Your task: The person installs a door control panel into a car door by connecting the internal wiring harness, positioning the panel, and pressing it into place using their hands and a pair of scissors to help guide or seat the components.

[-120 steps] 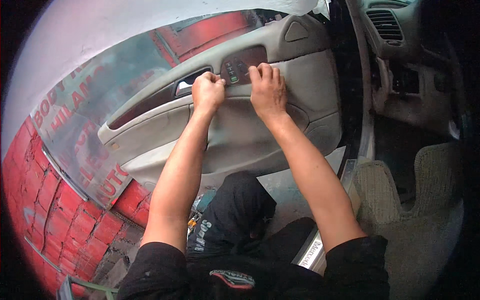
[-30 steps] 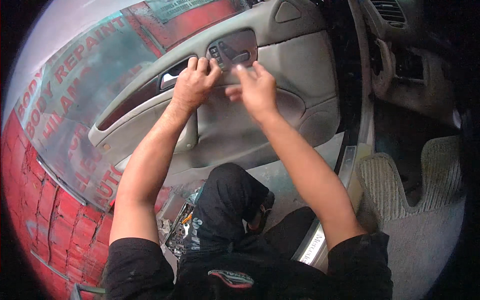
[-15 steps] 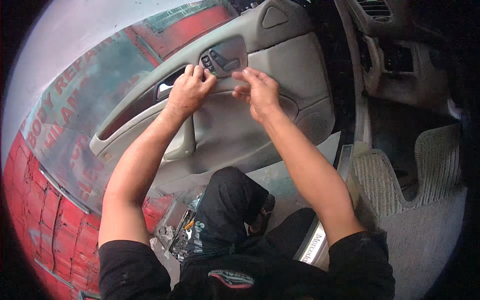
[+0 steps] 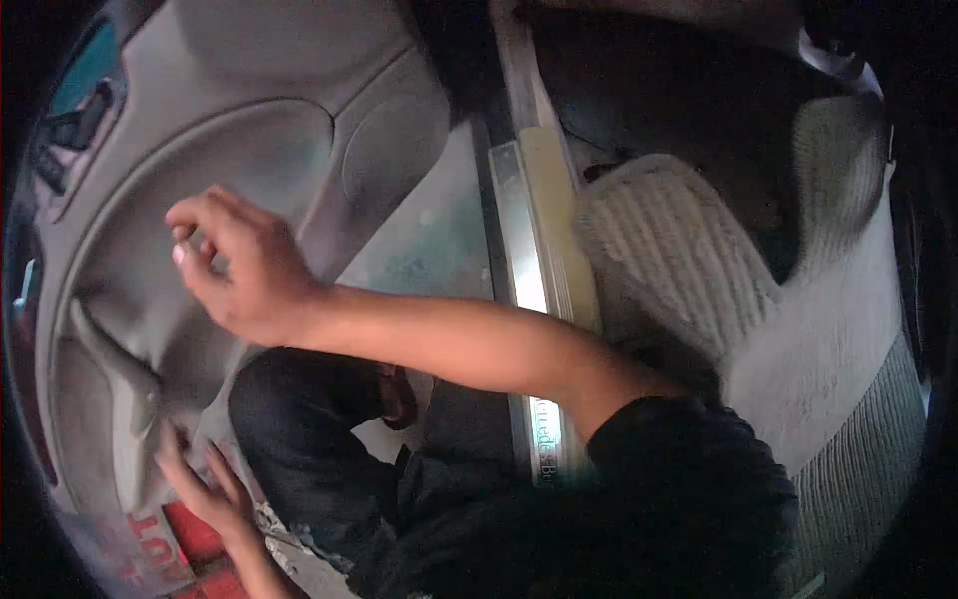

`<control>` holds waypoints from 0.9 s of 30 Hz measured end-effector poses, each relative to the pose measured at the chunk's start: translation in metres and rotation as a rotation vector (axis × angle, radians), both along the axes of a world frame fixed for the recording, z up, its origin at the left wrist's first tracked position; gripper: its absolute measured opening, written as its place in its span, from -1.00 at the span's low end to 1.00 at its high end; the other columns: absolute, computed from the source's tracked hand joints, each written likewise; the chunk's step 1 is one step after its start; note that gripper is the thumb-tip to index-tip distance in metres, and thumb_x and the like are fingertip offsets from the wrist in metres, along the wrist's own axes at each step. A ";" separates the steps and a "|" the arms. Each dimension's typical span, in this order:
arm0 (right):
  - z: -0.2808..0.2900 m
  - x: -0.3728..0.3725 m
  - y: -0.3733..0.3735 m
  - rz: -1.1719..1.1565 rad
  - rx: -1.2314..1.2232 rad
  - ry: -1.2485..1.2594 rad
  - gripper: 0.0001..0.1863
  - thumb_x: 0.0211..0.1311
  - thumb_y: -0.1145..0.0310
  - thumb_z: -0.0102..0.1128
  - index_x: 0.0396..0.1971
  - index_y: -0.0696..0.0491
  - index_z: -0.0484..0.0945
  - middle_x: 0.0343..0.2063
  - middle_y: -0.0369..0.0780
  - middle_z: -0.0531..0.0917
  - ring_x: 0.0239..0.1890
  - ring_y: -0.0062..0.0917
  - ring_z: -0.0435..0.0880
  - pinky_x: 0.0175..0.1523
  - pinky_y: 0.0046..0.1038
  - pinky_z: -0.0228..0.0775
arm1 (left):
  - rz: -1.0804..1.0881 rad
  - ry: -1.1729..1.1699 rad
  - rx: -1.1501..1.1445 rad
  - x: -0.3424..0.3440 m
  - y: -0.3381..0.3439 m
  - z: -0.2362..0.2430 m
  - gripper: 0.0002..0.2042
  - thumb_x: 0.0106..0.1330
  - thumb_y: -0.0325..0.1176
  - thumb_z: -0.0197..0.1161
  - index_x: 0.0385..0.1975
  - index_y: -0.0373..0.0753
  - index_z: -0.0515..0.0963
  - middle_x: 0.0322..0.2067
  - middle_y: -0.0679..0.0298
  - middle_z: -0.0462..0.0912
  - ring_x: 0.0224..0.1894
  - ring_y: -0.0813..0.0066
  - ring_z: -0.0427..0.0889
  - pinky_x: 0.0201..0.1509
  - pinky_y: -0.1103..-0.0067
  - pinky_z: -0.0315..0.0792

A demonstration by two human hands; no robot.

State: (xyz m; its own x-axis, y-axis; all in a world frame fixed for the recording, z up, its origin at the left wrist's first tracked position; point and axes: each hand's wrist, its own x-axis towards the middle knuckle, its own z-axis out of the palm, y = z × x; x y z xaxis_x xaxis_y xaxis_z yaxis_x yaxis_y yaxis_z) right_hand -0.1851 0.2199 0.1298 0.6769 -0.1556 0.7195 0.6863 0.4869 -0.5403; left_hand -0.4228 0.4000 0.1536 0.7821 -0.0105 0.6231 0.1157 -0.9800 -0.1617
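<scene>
Careful: left hand (image 4: 205, 489), fingers spread, sits right by the pull handle (image 4: 140, 399) on the door panel (image 4: 130, 250), at left; that closeness could snag fingers. Right hand (image 4: 232, 262) half-curled before the panel; can't tell if pinching anything; loose grip risks a drop.

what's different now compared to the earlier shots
The left hand has left the switch panel and dropped near the pull handle, fingers apart. The right hand has also moved away from the switches, in front of the door, fingers curled; whether it holds anything is unclear. The view has swung right, toward the floor mat. The door stays open.
</scene>
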 end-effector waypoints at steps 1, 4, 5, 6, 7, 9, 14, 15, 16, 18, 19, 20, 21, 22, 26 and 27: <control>-0.011 0.014 -0.001 -0.091 -0.012 -0.026 -0.78 0.25 0.45 0.20 -0.12 0.14 0.51 -0.30 -0.15 0.60 -0.39 -0.40 0.64 -0.24 -0.41 0.49 | 0.078 0.070 -0.172 -0.028 0.017 -0.033 -0.59 0.37 -0.55 0.15 0.21 -0.47 0.40 0.11 -0.11 0.52 0.16 0.00 0.50 0.32 0.28 0.29; -0.053 0.054 -0.022 -0.285 -0.073 0.125 -0.81 0.25 0.43 0.20 -0.15 0.13 0.54 -0.26 -0.12 0.62 -0.20 -0.32 0.66 -0.06 -0.29 0.48 | 0.245 0.103 -0.551 -0.068 0.010 -0.081 -0.61 0.45 -0.40 0.04 0.19 -0.49 0.38 0.15 -0.11 0.47 0.23 -0.06 0.42 0.39 0.26 0.16; -0.071 0.069 -0.036 -0.364 -0.052 0.197 -0.80 0.27 0.41 0.20 -0.14 0.13 0.55 -0.23 -0.13 0.64 -0.15 -0.35 0.65 -0.01 -0.31 0.48 | 0.333 0.032 -0.700 -0.074 0.014 -0.087 -0.62 0.45 -0.38 0.03 0.15 -0.50 0.40 0.12 -0.10 0.48 0.21 -0.05 0.42 0.37 0.26 0.18; -0.084 0.079 -0.056 -0.534 -0.136 0.298 -0.78 0.31 0.38 0.20 -0.10 0.11 0.57 -0.18 -0.14 0.65 -0.11 -0.41 0.65 0.05 -0.35 0.47 | 0.344 0.036 -0.716 -0.092 0.037 -0.097 -0.62 0.45 -0.38 0.03 0.15 -0.50 0.40 0.12 -0.10 0.48 0.21 -0.05 0.42 0.37 0.26 0.18; -0.097 0.089 -0.089 -0.590 -0.147 0.433 -0.78 0.31 0.38 0.22 -0.10 0.12 0.57 -0.18 -0.13 0.65 -0.10 -0.40 0.64 0.06 -0.34 0.46 | 0.446 -0.004 -0.665 -0.108 0.069 -0.111 -0.61 0.44 -0.36 0.05 0.18 -0.46 0.40 0.16 -0.07 0.48 0.23 0.01 0.42 0.39 0.26 0.18; -0.140 0.124 -0.167 -0.942 -0.333 0.619 -0.75 0.28 0.41 0.24 -0.07 0.13 0.58 -0.15 -0.07 0.67 -0.04 -0.30 0.65 0.12 -0.28 0.45 | 0.421 0.164 -0.723 -0.071 0.039 -0.080 -0.38 0.47 -0.05 0.11 0.34 -0.41 0.25 0.15 -0.17 0.48 0.00 0.07 0.55 0.12 0.17 0.39; -0.287 0.114 -0.286 -1.206 -1.350 1.356 0.09 -0.08 -0.25 0.42 0.36 0.10 0.18 0.25 0.23 0.31 0.33 0.16 0.26 0.38 0.10 0.10 | 0.418 0.011 -0.968 -0.071 0.081 -0.102 -0.27 0.49 0.02 0.07 0.29 -0.65 0.17 0.26 -0.34 0.32 0.14 -0.01 0.45 0.24 0.23 0.33; -0.287 0.107 -0.302 -1.222 -1.374 1.334 0.09 -0.08 -0.25 0.42 0.36 0.10 0.18 0.25 0.23 0.31 0.33 0.16 0.26 0.38 0.10 0.10 | 0.423 0.031 -0.870 -0.091 0.070 -0.116 -0.26 0.49 0.02 0.07 0.29 -0.65 0.17 0.26 -0.35 0.31 0.15 -0.06 0.44 0.26 0.21 0.32; -0.289 0.104 -0.297 -1.200 -1.374 1.367 0.19 -0.11 -0.33 0.41 0.41 0.08 0.08 0.28 0.30 0.24 0.36 0.22 0.17 0.41 0.17 -0.04 | 0.413 0.050 -0.750 -0.090 0.069 -0.115 -0.26 0.49 0.03 0.06 0.30 -0.64 0.16 0.27 -0.37 0.29 0.17 -0.11 0.43 0.28 0.19 0.30; -0.285 0.098 -0.298 -1.186 -1.373 1.393 0.30 -0.15 -0.40 0.39 0.47 0.06 -0.02 0.30 0.37 0.17 0.39 0.29 0.09 0.44 0.25 -0.18 | 0.438 0.091 -0.773 -0.093 0.060 -0.106 -0.21 0.47 0.06 0.08 0.33 -0.64 0.13 0.29 -0.39 0.26 0.24 -0.17 0.38 0.31 0.15 0.27; -0.278 0.096 -0.305 -1.106 -1.397 1.424 0.37 -0.18 -0.46 0.36 0.49 0.04 -0.11 0.34 0.36 0.11 0.42 0.30 0.00 0.43 0.31 -0.27 | 0.438 0.148 -0.802 -0.085 0.054 -0.095 -0.20 0.46 0.09 0.06 0.34 -0.62 0.14 0.27 -0.41 0.27 0.25 -0.19 0.38 0.31 0.13 0.27; -0.271 0.095 -0.309 -1.027 -1.419 1.453 0.44 -0.22 -0.51 0.34 0.52 0.02 -0.20 0.38 0.34 0.05 0.44 0.32 -0.08 0.43 0.36 -0.36 | 0.436 0.205 -0.831 -0.081 0.052 -0.090 -0.19 0.46 0.12 0.05 0.35 -0.59 0.15 0.26 -0.42 0.29 0.25 -0.21 0.38 0.30 0.11 0.28; -0.268 0.097 -0.309 -1.043 -1.416 1.446 0.44 -0.22 -0.51 0.34 0.52 0.02 -0.20 0.38 0.34 0.05 0.44 0.32 -0.08 0.43 0.36 -0.36 | 0.427 0.199 -0.841 -0.088 0.060 -0.099 -0.19 0.46 0.12 0.05 0.35 -0.59 0.15 0.26 -0.42 0.29 0.25 -0.21 0.38 0.30 0.11 0.28; -0.264 0.096 -0.313 -0.976 -1.514 1.492 0.43 -0.23 -0.57 0.27 0.52 -0.02 -0.20 0.40 0.26 0.09 0.47 0.21 -0.06 0.47 0.24 -0.30 | 0.432 0.132 -0.810 -0.098 0.074 -0.115 -0.20 0.45 0.15 0.03 0.34 -0.56 0.19 0.23 -0.42 0.33 0.21 -0.21 0.41 0.26 0.11 0.30; -0.248 0.081 -0.290 -1.091 -1.449 1.306 0.40 -0.24 -0.61 0.22 0.52 -0.05 -0.10 0.42 0.13 0.16 0.47 0.11 0.06 0.51 0.08 -0.18 | 0.650 0.193 -0.673 -0.114 0.090 -0.125 -0.21 0.45 0.19 0.00 0.33 -0.51 0.24 0.16 -0.40 0.41 0.09 -0.16 0.49 0.17 0.14 0.37; -0.233 0.084 -0.291 -0.955 -1.428 1.506 0.31 -0.15 -0.57 0.19 0.50 -0.01 0.01 0.40 0.10 0.21 0.45 0.08 0.15 0.50 0.04 -0.11 | 0.637 0.191 -0.677 -0.112 0.089 -0.122 -0.21 0.45 0.19 0.00 0.33 -0.51 0.24 0.16 -0.40 0.41 0.09 -0.16 0.49 0.17 0.14 0.37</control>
